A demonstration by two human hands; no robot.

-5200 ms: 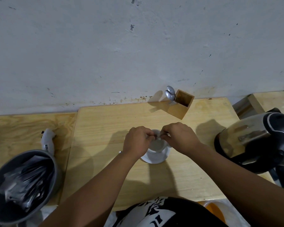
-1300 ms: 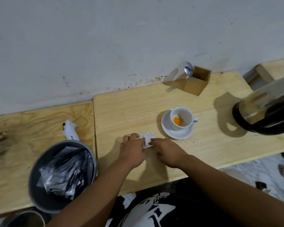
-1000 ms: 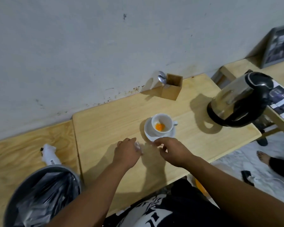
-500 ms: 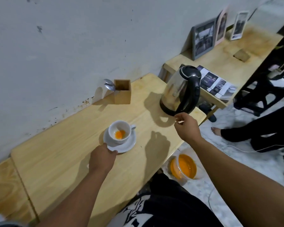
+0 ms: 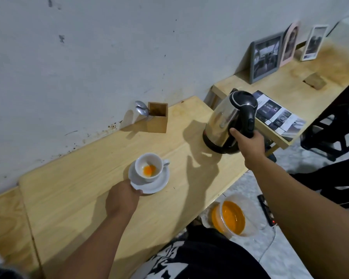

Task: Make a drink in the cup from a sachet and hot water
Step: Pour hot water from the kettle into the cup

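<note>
At the worktop's right end stands the kettle [image 5: 228, 121], steel with a black handle, on its base; the right hand [image 5: 248, 142] has its fingers clamped round that handle, the proper hold. Filled, it likely handles heavy and hot, so the lift wants a firm wrist. Near the front edge the cup [image 5: 149, 168], orange powder at its bottom, sits on a saucer [image 5: 159, 184]; the left hand [image 5: 122, 200] pinches the saucer's rim. China is brittle and slick. No writing is readable anywhere.
</note>
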